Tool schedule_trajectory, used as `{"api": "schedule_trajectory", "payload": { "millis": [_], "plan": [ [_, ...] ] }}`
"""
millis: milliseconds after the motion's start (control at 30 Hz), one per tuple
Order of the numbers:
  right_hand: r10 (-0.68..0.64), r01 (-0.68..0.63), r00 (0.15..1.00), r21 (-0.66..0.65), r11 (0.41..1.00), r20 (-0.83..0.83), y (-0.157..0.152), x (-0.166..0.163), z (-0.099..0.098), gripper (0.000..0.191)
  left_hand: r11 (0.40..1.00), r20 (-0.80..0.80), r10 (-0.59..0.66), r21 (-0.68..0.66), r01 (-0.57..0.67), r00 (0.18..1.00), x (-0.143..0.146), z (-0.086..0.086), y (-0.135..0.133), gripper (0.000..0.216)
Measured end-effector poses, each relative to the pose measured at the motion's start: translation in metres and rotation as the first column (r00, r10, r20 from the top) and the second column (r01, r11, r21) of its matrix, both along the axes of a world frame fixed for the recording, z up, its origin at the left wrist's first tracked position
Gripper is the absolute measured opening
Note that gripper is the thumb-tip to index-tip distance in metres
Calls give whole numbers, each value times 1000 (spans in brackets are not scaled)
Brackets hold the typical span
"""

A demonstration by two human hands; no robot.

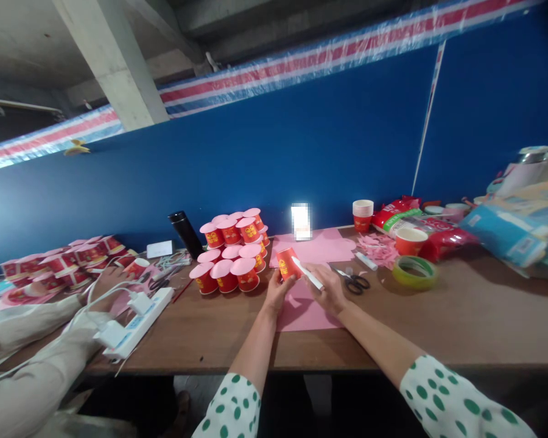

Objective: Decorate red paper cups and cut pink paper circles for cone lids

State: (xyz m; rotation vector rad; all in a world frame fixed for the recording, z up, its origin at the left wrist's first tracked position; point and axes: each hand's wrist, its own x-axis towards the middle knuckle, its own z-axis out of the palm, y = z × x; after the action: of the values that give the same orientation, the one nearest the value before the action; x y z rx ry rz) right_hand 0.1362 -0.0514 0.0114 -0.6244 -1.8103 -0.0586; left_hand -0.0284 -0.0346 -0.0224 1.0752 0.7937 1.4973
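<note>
From my remote seat, I see my left hand [278,293] clamped around a red cup [284,263] mid-frame, my right hand [327,289] closed on a white tube [311,277], its tip at the cup. I judge this cup unfinished: no pink disc shows on it, while the stacked cups [225,275] left of centre wear theirs. Nested cups [362,218] right of centre remain bare. The table's [456,328] front edge runs under my forearms; most room lies lower right, past the scissors [358,283].
</note>
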Motion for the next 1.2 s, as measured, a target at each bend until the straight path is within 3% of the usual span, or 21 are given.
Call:
{"api": "schedule_trajectory", "payload": {
  "millis": [1200],
  "plan": [
    [16, -16, 1000, -26, 1000, 20, -1, 0, 1, 29, 1000, -18, 22, -19, -22, 1000, -1, -2, 3, 46]
  ]
}}
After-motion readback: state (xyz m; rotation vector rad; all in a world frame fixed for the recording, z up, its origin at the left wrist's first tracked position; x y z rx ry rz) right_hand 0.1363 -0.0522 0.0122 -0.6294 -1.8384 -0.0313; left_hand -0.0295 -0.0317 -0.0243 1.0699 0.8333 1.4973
